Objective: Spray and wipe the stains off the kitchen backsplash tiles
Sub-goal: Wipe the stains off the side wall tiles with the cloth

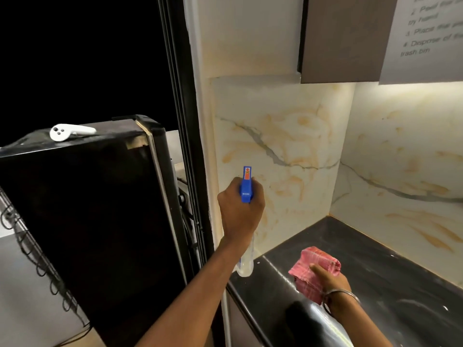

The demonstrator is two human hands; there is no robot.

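Blue-nozzled spray bottle (246,186) aimed at marble-look backsplash tiles (288,136), red cloth (317,261) waiting.
The person's left hand (240,209) curls round the bottle's neck, nozzle near the tiles; the right hand (332,280) grips the folded cloth over the black tabletop (390,271). Spraying looks in hand, wiping seemingly not yet begun.

Two arms of one person show at the lower edge. The left forearm (190,291) lies at about 7 o'clock and is bare along all its visible length, up to the left hand (240,209) near the centre. The right forearm (358,326) lies at about 5 o'clock and is bare too. Around the right wrist, just at 6 o'clock of the right hand (330,279), sits a thin bangle (343,291) of silver-coloured metal, a plain narrow ring. Both hands are bare.
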